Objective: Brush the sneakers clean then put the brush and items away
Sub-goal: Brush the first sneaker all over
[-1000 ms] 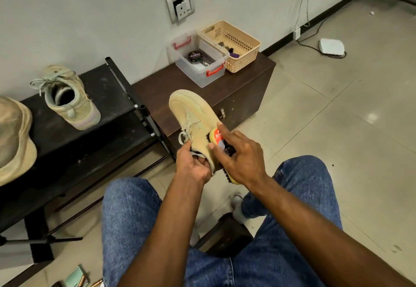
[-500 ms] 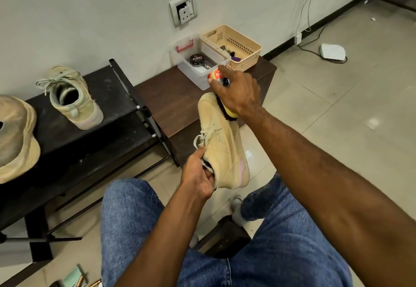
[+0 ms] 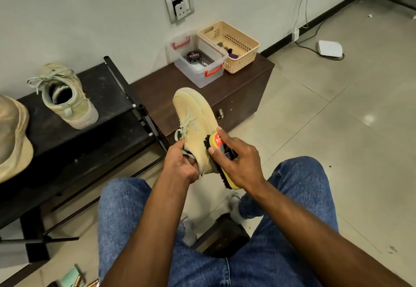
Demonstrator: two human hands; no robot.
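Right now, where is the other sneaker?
In the head view, the other sneaker stands on the black rack at the left, by the wall, between the tan hat and the brown cabinet.

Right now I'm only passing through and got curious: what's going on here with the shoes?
A seated person is brushing a tan sneaker. The left hand grips it at the heel end, toe pointing away, while the right hand holds a yellow brush with its black bristles against the shoe's side. The other sneaker stands on the black rack. A clear box and a beige basket sit on the brown cabinet.
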